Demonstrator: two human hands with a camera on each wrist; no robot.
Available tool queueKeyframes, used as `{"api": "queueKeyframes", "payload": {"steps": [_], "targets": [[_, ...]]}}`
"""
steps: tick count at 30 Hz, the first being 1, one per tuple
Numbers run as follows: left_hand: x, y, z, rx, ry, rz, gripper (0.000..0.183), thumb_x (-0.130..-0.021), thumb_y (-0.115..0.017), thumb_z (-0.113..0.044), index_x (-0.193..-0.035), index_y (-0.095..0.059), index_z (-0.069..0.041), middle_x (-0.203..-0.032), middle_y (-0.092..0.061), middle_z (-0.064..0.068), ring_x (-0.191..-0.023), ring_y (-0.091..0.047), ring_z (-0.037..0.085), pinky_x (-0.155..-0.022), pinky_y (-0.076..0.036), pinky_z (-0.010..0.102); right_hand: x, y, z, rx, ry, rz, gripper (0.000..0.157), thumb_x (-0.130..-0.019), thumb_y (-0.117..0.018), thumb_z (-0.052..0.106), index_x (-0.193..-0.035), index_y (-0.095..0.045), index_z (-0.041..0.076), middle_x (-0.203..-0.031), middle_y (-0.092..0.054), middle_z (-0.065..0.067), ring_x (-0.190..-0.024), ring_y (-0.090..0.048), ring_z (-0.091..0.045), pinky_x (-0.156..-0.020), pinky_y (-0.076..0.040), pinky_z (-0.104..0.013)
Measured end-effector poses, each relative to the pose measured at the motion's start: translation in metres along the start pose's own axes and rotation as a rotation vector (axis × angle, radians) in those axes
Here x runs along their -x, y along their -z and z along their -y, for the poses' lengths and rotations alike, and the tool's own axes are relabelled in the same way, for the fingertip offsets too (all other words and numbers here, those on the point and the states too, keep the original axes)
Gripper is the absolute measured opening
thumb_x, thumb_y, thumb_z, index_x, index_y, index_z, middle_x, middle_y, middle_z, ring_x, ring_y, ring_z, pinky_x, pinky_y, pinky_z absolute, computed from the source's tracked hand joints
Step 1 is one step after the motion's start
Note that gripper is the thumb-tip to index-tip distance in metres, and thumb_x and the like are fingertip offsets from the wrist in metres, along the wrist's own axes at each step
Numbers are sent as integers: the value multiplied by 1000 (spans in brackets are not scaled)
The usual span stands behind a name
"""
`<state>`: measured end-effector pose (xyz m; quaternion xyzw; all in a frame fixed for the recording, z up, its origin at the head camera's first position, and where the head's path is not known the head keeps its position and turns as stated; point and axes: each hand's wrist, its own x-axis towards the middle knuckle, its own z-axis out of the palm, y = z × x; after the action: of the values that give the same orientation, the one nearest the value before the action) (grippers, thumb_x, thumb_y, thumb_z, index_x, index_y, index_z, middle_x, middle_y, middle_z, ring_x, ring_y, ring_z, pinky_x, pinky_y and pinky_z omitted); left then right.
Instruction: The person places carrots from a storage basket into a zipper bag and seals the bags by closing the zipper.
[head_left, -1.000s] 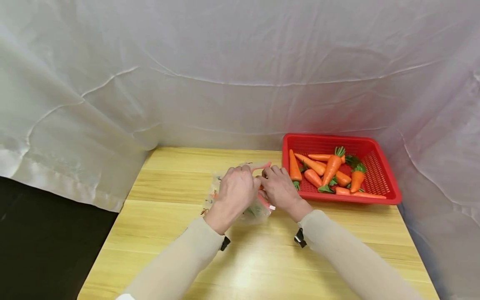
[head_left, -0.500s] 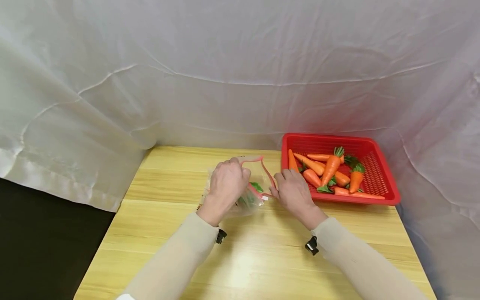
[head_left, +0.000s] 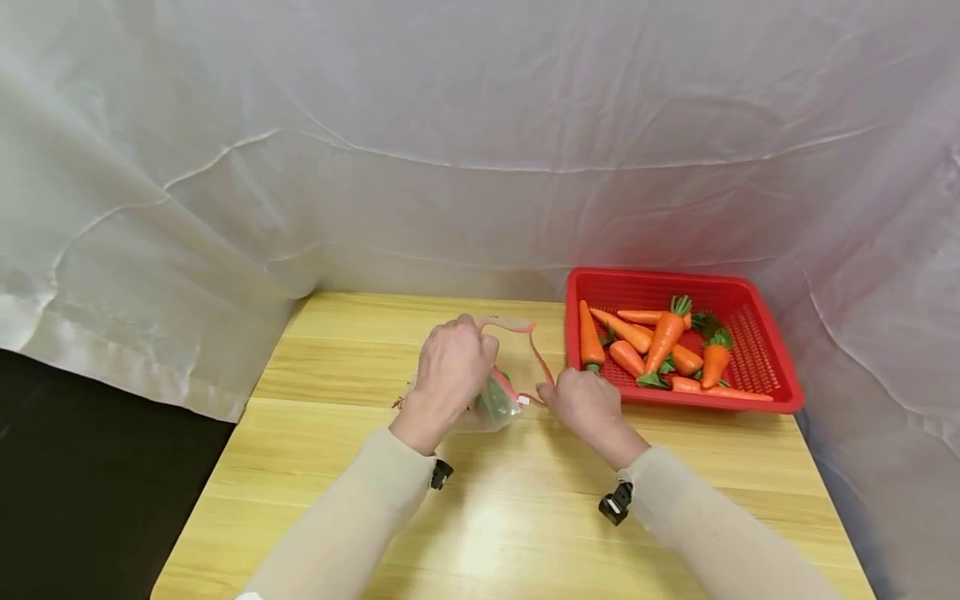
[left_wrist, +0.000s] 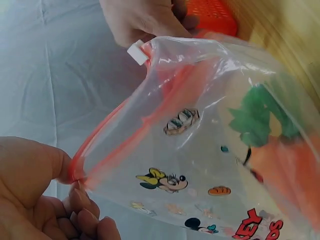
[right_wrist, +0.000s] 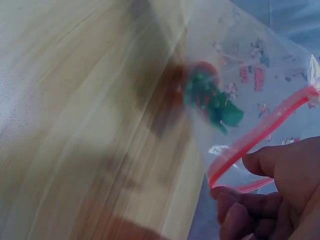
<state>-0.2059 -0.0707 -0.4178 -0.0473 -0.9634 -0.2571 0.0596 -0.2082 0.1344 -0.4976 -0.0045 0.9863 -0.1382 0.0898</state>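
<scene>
A clear zip bag (left_wrist: 190, 150) with cartoon prints, red zip strips and a white slider (left_wrist: 138, 52) stands over the table, its mouth spread wide. Inside it lies an orange carrot (left_wrist: 287, 165) with green leaves (right_wrist: 212, 102). My left hand (head_left: 455, 367) pinches one side of the red-edged mouth between thumb and fingers, as the left wrist view shows. On the opposite side, my right hand (head_left: 588, 408) pinches the red strip near the slider. In the head view, my left hand covers much of the bag.
To the right sits a red plastic basket (head_left: 783, 367) holding several carrots (head_left: 663, 337) with green tops. Its near left corner is close to my right hand. Pale curtains (head_left: 450, 208) hang behind the wooden table (head_left: 300, 442) and on both sides.
My hands were close together over the bag mouth. The right hand has moved right and slightly toward me, and the red-edged mouth has been pulled wide.
</scene>
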Motion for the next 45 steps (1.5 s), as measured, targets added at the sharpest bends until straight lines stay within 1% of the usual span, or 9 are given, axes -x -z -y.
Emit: {"api": "queueKeyframes", "payload": {"steps": [5, 10, 14, 18, 23, 28, 32, 39, 45], "targets": [[0, 1, 2, 17, 11, -11, 19, -96, -51, -14, -78, -54, -11, -71, -53, 5, -67, -50, 23, -64, -43, 34, 2, 0, -2, -3, -4, 52, 48, -100, -62, 48, -67, -62, 13, -65, -60, -7, -60, -56, -25, -51, -43, -41], [3, 1, 2, -25, 4, 43, 17, -96, -53, -14, -80, -57, -9, -71, -55, 6, -65, -51, 21, -60, -46, 34, -3, 3, -7, -192, 52, 52, 31, -97, -64, 27, -69, -63, 14, -59, -50, 1, -53, -45, -16, -48, -34, -32], [6, -6, -4, -259, -73, 104, 20, -99, -63, -21, -91, -63, -3, -77, -61, 7, -73, -59, 22, -68, -53, 35, -8, 7, -10, -262, 124, -58, 27, -94, -61, 20, -68, -57, 15, -57, -45, 4, -50, -41, -14, -48, -30, -29], [3, -23, -9, -518, -202, 89, 26, -98, -69, -31, -92, -63, -6, -82, -63, 5, -79, -58, 22, -72, -52, 35, -10, 7, -10, -223, 155, -122, 24, -91, -61, 19, -68, -54, 16, -58, -49, 3, -52, -45, -16, -50, -33, -31], [-2, -47, -4, -664, -368, 47, 20, -95, -70, -27, -92, -60, -10, -84, -59, 2, -82, -53, 20, -71, -47, 32, -14, 2, -11, -143, 187, -179, 22, -91, -60, 17, -70, -54, 15, -63, -51, 0, -56, -48, -19, -50, -35, -33], [-6, -63, 9, -618, -480, -11, 23, -100, -65, -33, -95, -62, -11, -85, -58, 1, -82, -55, 20, -74, -46, 30, -19, -4, -15, -72, 255, -234, 20, -90, -63, 13, -72, -55, 14, -68, -52, -2, -61, -52, -23, -58, -44, -39], [-7, -71, 18, -547, -503, -30, 21, -102, -61, -31, -95, -62, -11, -81, -56, -1, -77, -50, 17, -72, -43, 29, -23, -9, -19, -5, 292, -277, 23, -89, -67, 13, -70, -53, 13, -66, -52, -2, -63, -55, -25, -67, -47, -46], [-5, -72, 17, -481, -475, -84, 19, -102, -58, -25, -89, -58, -11, -76, -53, -1, -74, -46, 17, -71, -41, 29, -27, -16, -27, 55, 288, -341, 24, -86, -71, 15, -70, -53, 12, -69, -53, -4, -70, -58, -31, -65, -41, -45], [-6, -70, 15, -490, -433, -44, 18, -103, -59, -25, -91, -59, -11, -79, -52, -2, -77, -45, 16, -71, -40, 28, -28, -17, -29, 44, 284, -345, 20, -86, -70, 15, -73, -56, 11, -72, -56, -5, -72, -60, -31, -66, -43, -46]]}}
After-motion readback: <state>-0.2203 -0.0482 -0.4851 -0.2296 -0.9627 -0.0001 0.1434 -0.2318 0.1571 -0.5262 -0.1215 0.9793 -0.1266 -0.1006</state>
